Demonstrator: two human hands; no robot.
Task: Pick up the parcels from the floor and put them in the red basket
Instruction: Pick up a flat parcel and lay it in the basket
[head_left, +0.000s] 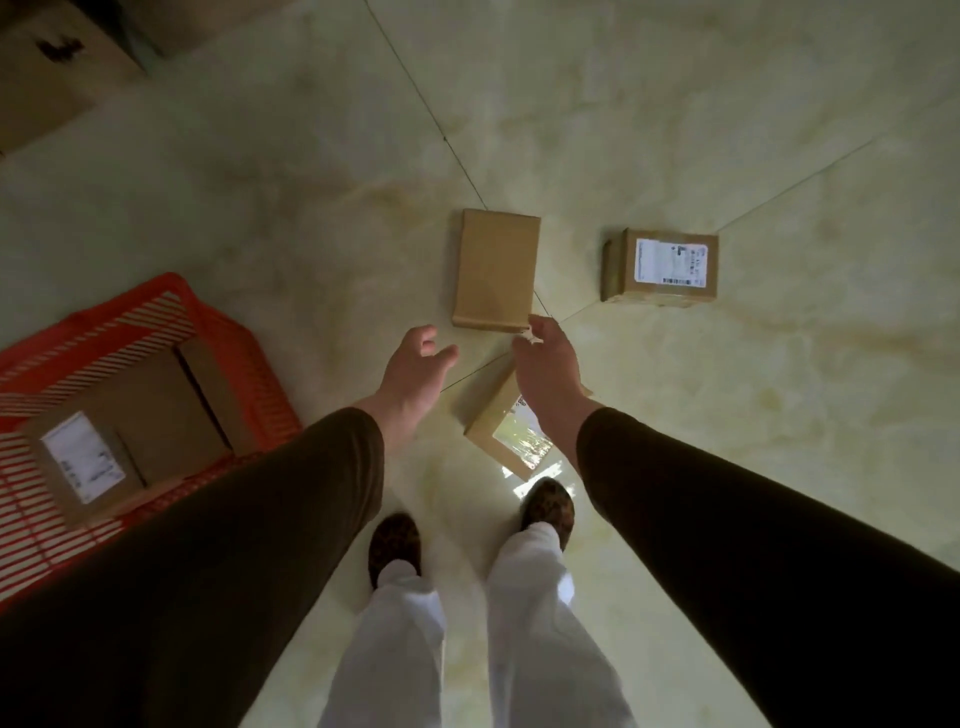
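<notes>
Three parcels lie on the tiled floor. A plain brown parcel (495, 267) sits straight ahead. To its right stands a box with a white label (662, 266). A taped parcel (511, 428) lies near my feet, partly under my right arm. The red basket (140, 312) stands at the left with two brown parcels (130, 426) inside. My left hand (415, 369) hovers open just short of the plain parcel. My right hand (545, 358) reaches out too, fingertips at that parcel's near right corner, holding nothing.
Large cardboard boxes (47, 73) stand at the far left against the room's edge. My feet in patterned shoes (548, 506) stand just behind the taped parcel. Glossy floor stretches ahead and to the right.
</notes>
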